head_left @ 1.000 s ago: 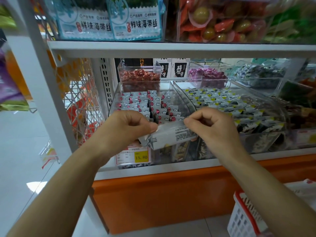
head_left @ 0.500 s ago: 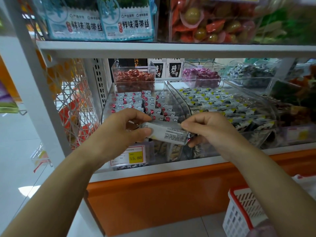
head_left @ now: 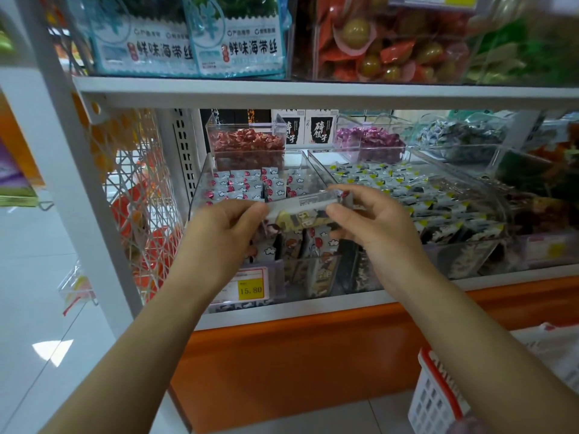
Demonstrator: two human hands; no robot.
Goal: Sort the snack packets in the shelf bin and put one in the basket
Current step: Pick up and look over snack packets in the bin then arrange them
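**Desk:** What does the frame show, widest first?

**Photographer:** A white metal store shelf (head_left: pixel 313 92) lined with clear bins. The clear plastic shelf bin (head_left: pixel 196 192) at the left end holds upright rows of red-and-white packets and sits directly ahead of the person's arms. A white plastic basket with a red rim (head_left: pixel 429 399) stands low at the right edge of view, well apart from the bin.

**Desk:** And the hands?

**Photographer:** Both are gripping. The left hand (head_left: pixel 219 236) pinches one end of a small silvery snack packet with fine print (head_left: pixel 315 200). The right hand (head_left: pixel 379 227) pinches the other end, just above the bin's front rows. A yellow-and-black wrapper shows right beneath it. I cannot tell whether that is a second packet or this one's other face.

**Desk:** What could go wrong?

**Photographer:** Three things, in my judgement. The grip is fingertips on slick film, so once one hand lets go the packet could slip and fall into the standing rows, knocking them askew. The neighbouring clear bin of yellow-and-black packets (head_left: pixel 407 189) sits just beside this one, so anything set down a little to the right would land in the wrong stock and spoil the sort. The basket is low and at the margin of sight, so a drop made without looking could miss its rim and hit the floor. A lesser risk is a wrist brushing the yellow price tag (head_left: pixel 250 289) on the bin's front.
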